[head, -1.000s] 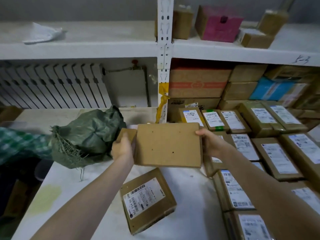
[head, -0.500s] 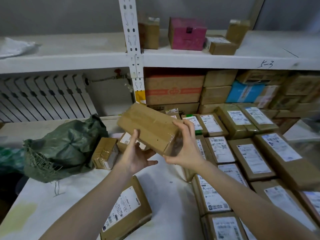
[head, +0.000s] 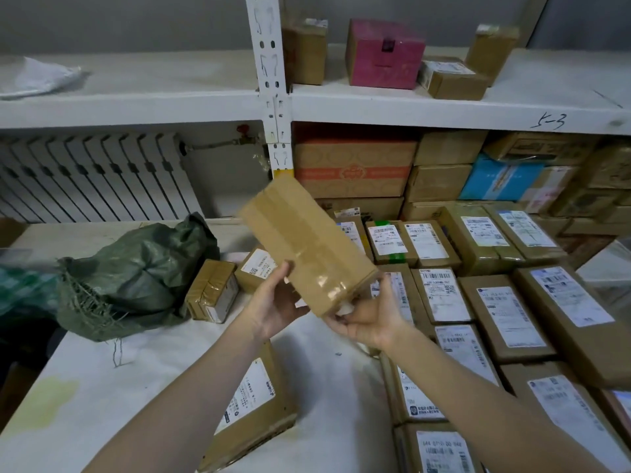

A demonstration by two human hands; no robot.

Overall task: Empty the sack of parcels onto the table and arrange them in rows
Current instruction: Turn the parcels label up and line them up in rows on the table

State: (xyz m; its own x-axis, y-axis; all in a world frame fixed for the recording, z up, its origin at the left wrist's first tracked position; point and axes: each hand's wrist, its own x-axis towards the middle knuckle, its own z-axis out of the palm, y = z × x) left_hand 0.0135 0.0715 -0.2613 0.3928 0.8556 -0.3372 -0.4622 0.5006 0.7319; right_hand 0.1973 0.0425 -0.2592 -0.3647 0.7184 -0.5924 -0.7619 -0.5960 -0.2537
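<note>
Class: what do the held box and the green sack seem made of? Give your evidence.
Held box: brown cardboard, matte, with glossy clear tape glinting along its seam. Green sack: probably woven plastic; slight sheen, frayed strands at its mouth.

Both hands, left hand (head: 273,307) and right hand (head: 370,319), hold taped parcel (head: 307,244) above table (head: 102,387)

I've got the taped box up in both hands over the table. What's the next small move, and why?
Probably turn the box until its label side faces up, then set it down beside the rows. The left hand and right hand hold it tilted in the air with only plain taped sides showing, while the parcels already in rows all lie label up.
</note>
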